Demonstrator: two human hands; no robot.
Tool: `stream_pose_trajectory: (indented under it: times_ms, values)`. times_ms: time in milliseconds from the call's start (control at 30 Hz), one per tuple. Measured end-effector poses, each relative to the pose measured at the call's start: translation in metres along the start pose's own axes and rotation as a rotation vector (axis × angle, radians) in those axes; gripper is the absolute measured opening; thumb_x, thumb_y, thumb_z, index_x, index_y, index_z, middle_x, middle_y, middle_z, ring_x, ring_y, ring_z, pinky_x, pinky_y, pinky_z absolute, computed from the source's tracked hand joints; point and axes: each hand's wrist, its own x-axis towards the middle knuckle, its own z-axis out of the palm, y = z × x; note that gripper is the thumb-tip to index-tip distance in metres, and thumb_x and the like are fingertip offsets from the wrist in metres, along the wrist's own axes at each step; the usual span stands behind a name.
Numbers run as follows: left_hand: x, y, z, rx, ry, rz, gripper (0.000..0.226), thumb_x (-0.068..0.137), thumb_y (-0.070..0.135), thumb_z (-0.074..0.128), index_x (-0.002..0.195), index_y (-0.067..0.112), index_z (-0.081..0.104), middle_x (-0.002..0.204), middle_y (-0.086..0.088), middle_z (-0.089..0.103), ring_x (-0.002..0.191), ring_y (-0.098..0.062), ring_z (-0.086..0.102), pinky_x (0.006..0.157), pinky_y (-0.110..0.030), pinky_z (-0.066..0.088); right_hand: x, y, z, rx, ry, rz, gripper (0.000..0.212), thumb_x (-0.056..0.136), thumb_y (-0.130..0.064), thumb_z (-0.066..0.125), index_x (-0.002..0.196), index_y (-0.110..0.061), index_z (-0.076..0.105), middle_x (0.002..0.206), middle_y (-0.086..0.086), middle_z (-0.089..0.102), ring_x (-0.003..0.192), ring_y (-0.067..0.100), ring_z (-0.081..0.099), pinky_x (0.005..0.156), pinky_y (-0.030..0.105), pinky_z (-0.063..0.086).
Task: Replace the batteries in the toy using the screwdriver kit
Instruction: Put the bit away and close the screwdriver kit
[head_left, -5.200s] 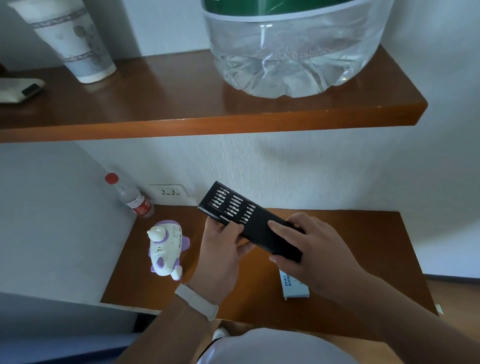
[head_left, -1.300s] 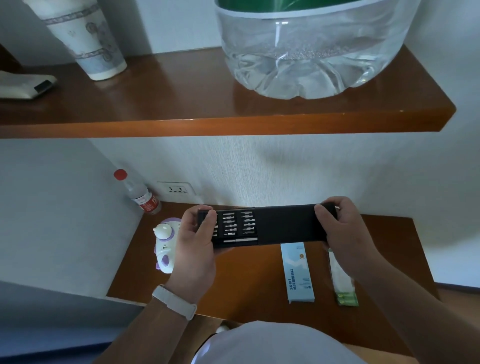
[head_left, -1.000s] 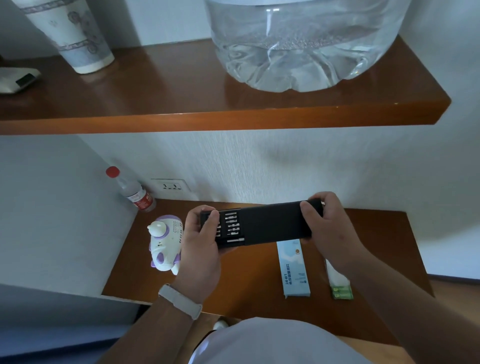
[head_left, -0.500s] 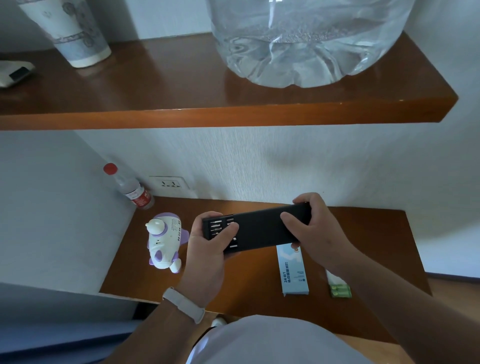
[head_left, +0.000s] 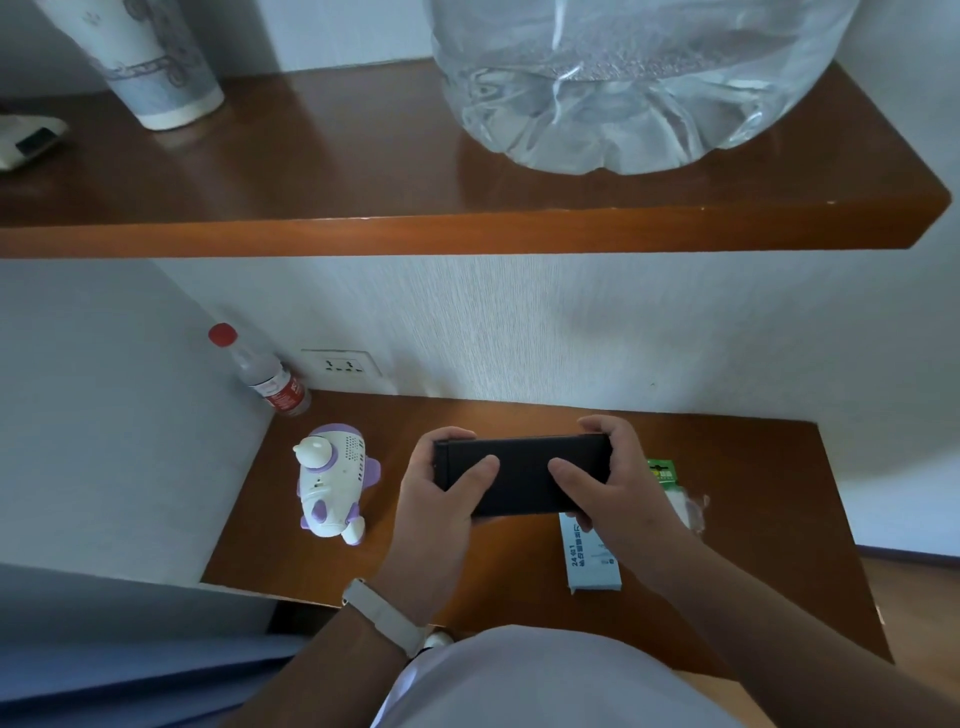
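Observation:
A black screwdriver kit case (head_left: 522, 475) is held level above the lower wooden shelf (head_left: 753, 519). My left hand (head_left: 441, 499) grips its left end and my right hand (head_left: 615, 486) grips its right end, thumbs on top. The case is slid shut, so the bits are hidden. A white and purple toy (head_left: 332, 480) lies on the shelf to the left of my left hand. A green pack of batteries (head_left: 670, 483) lies just right of my right hand, partly hidden.
A light blue box (head_left: 592, 561) lies on the shelf below my right hand. A small red-capped bottle (head_left: 265, 376) stands in the back left corner by a wall socket (head_left: 345, 364). The upper shelf (head_left: 467, 228) overhead carries a big water jug (head_left: 623, 78) and a paper cup (head_left: 156, 62).
The bit tray has slid fully into the black case, which was open before. Both hands have lowered the case a little toward the shelf.

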Motion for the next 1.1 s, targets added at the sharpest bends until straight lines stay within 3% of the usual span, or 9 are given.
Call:
stream_pose_trajectory:
  times_ms: [100, 267, 400, 600, 700, 767, 867, 1000, 1100]
  values:
    - [0.003, 0.0, -0.003, -0.048, 0.006, -0.018, 0.031, 0.091, 0.005, 0.068, 0.094, 0.035, 0.068, 0.11, -0.013, 0.063, 0.105, -0.034, 0.068, 0.069, -0.044, 0.062, 0.001, 0.002, -0.004, 0.128, -0.056, 0.022, 0.03, 0.09, -0.031, 0.067, 0.113, -0.032, 0.048, 0.101, 0.008, 0.06, 0.067, 0.011, 0.066, 0.056, 0.021, 0.053]
    - [0.003, -0.005, 0.0, -0.063, -0.035, -0.044, 0.028, 0.09, 0.01, 0.069, 0.095, 0.037, 0.067, 0.115, -0.016, 0.06, 0.109, -0.037, 0.064, 0.071, -0.042, 0.062, 0.004, 0.008, -0.001, 0.025, -0.052, 0.003, 0.025, 0.095, -0.03, 0.061, 0.111, -0.036, 0.044, 0.099, 0.008, 0.058, 0.06, 0.007, 0.063, 0.053, 0.017, 0.051]
    - [0.004, -0.01, 0.007, -0.068, -0.054, -0.053, 0.033, 0.072, 0.018, 0.075, 0.096, 0.04, 0.066, 0.113, -0.013, 0.06, 0.106, -0.035, 0.067, 0.073, -0.039, 0.061, 0.01, 0.009, -0.001, -0.101, -0.046, -0.002, 0.035, 0.094, -0.037, 0.058, 0.118, -0.032, 0.034, 0.099, 0.002, 0.053, 0.072, 0.011, 0.061, 0.052, 0.013, 0.048]
    - [0.013, -0.015, 0.011, -0.096, -0.089, -0.057, 0.033, 0.074, 0.018, 0.074, 0.099, 0.038, 0.067, 0.11, -0.012, 0.061, 0.1, -0.024, 0.072, 0.073, -0.036, 0.062, 0.017, 0.01, -0.005, -0.181, -0.024, 0.001, 0.057, 0.078, -0.058, 0.054, 0.123, -0.04, 0.024, 0.099, -0.004, 0.052, 0.082, 0.009, 0.061, 0.057, 0.008, 0.047]
    - [0.016, -0.015, 0.012, -0.088, -0.109, -0.084, 0.035, 0.072, 0.018, 0.074, 0.101, 0.037, 0.066, 0.115, -0.015, 0.058, 0.104, -0.033, 0.069, 0.073, -0.037, 0.061, 0.017, 0.014, -0.006, -0.178, -0.02, 0.015, 0.054, 0.079, -0.055, 0.054, 0.123, -0.036, 0.027, 0.099, -0.003, 0.053, 0.081, 0.01, 0.061, 0.057, 0.009, 0.048]
    - [0.02, -0.014, 0.011, -0.095, -0.131, -0.111, 0.042, 0.072, 0.016, 0.075, 0.108, 0.033, 0.064, 0.12, -0.018, 0.056, 0.109, -0.036, 0.066, 0.074, -0.039, 0.061, 0.015, 0.017, -0.006, -0.143, -0.015, 0.023, 0.046, 0.081, -0.048, 0.055, 0.119, -0.032, 0.033, 0.098, -0.001, 0.053, 0.079, 0.012, 0.061, 0.056, 0.011, 0.049]
    - [0.024, -0.013, 0.009, -0.156, -0.158, -0.158, 0.055, 0.072, 0.01, 0.076, 0.123, 0.023, 0.058, 0.124, -0.02, 0.055, 0.11, -0.038, 0.067, 0.075, -0.039, 0.061, 0.009, 0.021, -0.006, -0.015, 0.038, 0.041, 0.029, 0.087, -0.038, 0.06, 0.109, -0.039, 0.041, 0.1, 0.002, 0.053, 0.082, 0.015, 0.061, 0.057, 0.015, 0.051]
    - [0.029, -0.01, 0.013, -0.414, -0.16, -0.231, 0.061, 0.074, 0.007, 0.077, 0.13, 0.009, 0.054, 0.121, -0.025, 0.066, 0.108, -0.037, 0.071, 0.074, -0.033, 0.061, 0.002, 0.021, 0.001, 0.185, 0.128, 0.085, 0.036, 0.079, -0.041, 0.063, 0.109, -0.031, 0.045, 0.099, 0.011, 0.055, 0.066, 0.006, 0.06, 0.055, 0.018, 0.05]
    - [0.033, -0.009, 0.022, -0.452, -0.135, -0.254, 0.055, 0.078, 0.009, 0.072, 0.129, 0.004, 0.055, 0.113, -0.021, 0.073, 0.106, -0.034, 0.072, 0.074, -0.031, 0.061, 0.0, 0.023, 0.008, 0.346, 0.182, 0.134, 0.033, 0.081, -0.027, 0.059, 0.11, -0.024, 0.044, 0.097, 0.02, 0.057, 0.056, 0.01, 0.059, 0.05, 0.023, 0.049]
